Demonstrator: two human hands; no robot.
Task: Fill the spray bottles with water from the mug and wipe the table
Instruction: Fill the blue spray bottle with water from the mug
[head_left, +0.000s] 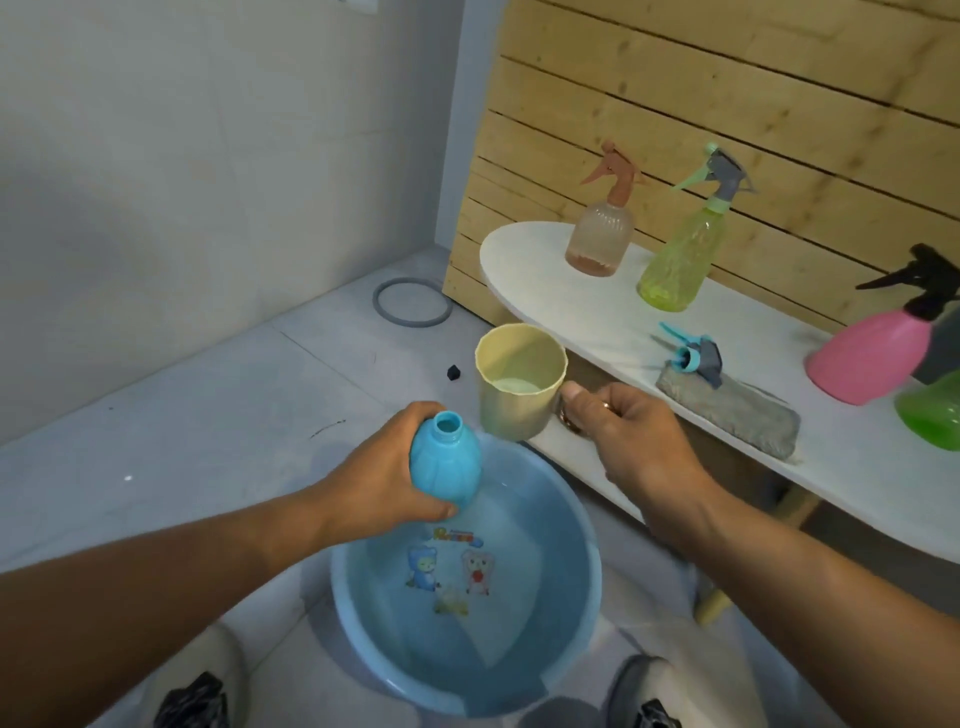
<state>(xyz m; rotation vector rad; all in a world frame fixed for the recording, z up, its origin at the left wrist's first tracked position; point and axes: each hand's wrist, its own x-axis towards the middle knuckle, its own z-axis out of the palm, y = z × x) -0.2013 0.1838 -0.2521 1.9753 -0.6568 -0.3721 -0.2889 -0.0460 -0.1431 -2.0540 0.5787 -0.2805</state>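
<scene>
Over a grey tiled floor (197, 415) we hold the capless blue spray bottle (445, 462), gripped in our left hand (384, 478), above a blue water basin (467, 597). Our right hand (634, 431) grasps the yellow mug (519, 379) just beside its mouth. Behind, 4 spray bottles, a cloth (727, 415) and a loose sprayer head (693, 356) sit on the white table (597, 322).

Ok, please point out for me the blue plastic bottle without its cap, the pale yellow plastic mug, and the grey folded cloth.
blue plastic bottle (444, 465): head view, on its ribbed body below the open neck.
pale yellow plastic mug (511, 410): head view, on its outer wall.
grey folded cloth (748, 413): head view, on its top surface.
</scene>
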